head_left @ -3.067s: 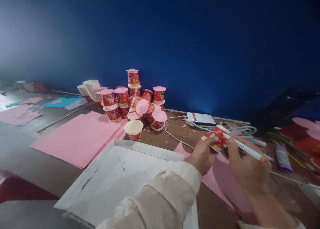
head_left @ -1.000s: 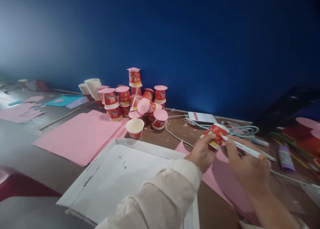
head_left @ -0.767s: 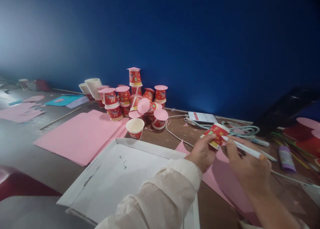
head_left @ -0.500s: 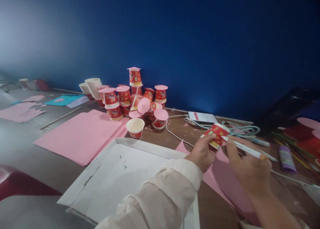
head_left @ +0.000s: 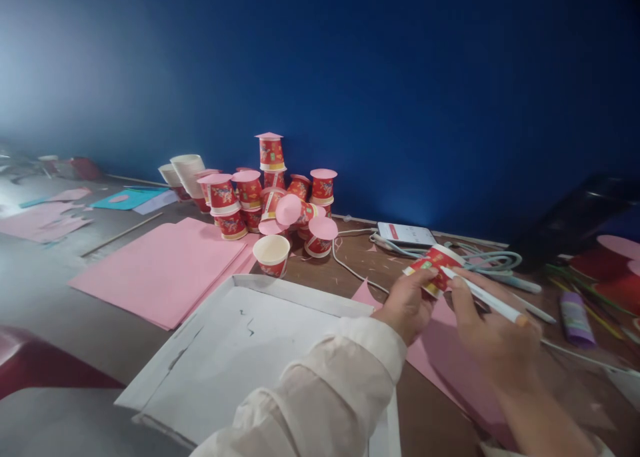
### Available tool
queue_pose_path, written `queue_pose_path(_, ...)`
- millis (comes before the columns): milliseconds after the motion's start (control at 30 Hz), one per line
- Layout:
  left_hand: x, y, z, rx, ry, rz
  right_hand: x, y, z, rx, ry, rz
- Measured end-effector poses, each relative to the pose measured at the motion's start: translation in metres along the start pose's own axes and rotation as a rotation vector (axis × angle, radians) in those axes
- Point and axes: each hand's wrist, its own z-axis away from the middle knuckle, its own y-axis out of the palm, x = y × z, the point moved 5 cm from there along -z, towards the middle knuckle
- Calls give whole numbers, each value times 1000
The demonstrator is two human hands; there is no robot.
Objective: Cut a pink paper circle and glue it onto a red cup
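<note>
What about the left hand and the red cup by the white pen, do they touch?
Touching. The head view shows the left hand gripping the red cup, its thumb lying on the cup's printed side.

Brown table (head_left: 425,410), stacked red cups (head_left: 233,225), pink sheets (head_left: 150,264), white tray (head_left: 205,377), phone (head_left: 406,234), purple tube (head_left: 577,319)

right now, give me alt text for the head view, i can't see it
A left hand holds a tilted red paper cup while the right hand holds a white marker with its tip at the cup's side. Beyond, red cups topped with pink paper discs stand clustered before a blue wall, left of a phone.
</note>
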Motion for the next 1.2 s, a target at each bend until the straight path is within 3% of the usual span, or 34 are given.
queue_pose_path(100,0,1,1,-1,-20,-5,9,-1,0,-40,-122,65)
queue_pose_path(200,0,2,2,-17,-23,-4,8,1,0,-48,-136,72)
queue_pose_path(567,-4,5,7,-58,-26,11,0,2,2,10,-30,92)
queue_pose_path(900,-4,3,4,-28,-31,37,1,0,2,-11,-53,133)
queue_pose_path(1200,-2,0,0,-65,-38,44,-9,2,2,29,52,19)
